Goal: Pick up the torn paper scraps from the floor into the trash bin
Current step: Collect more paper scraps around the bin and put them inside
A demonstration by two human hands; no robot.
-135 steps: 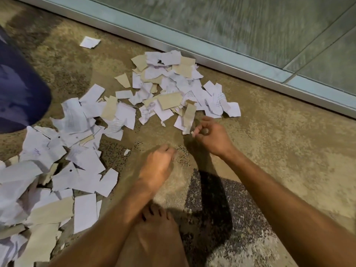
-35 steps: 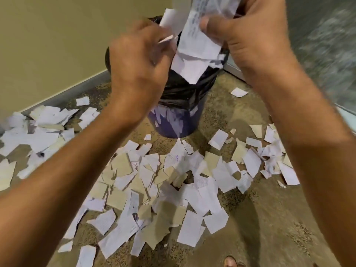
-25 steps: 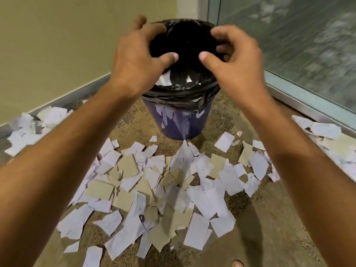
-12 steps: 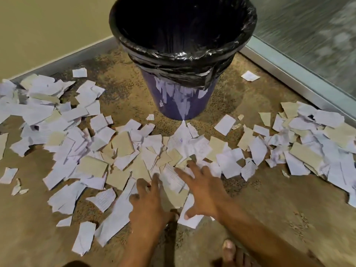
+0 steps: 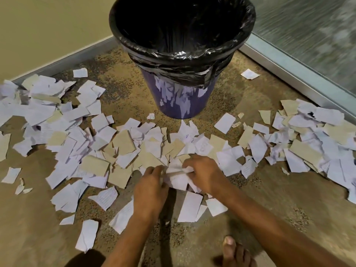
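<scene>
Torn white and tan paper scraps lie strewn over the speckled brown floor in a wide band in front of a purple trash bin lined with a black bag. My left hand and my right hand are down at the near edge of the pile, close together. Between them they squeeze a small bunch of white scraps, fingers curled around it from both sides. The bin stands upright just beyond the pile, its inside dark.
A beige wall with a metal skirting runs along the back left. A glass panel in a metal frame closes the right side. More scraps are heaped at the right. My bare foot is at the bottom edge.
Both hands dropped a bunch of scraps into the bin, came down to the pile with fingers spread, and have now drawn together around a new bunch of scraps.
</scene>
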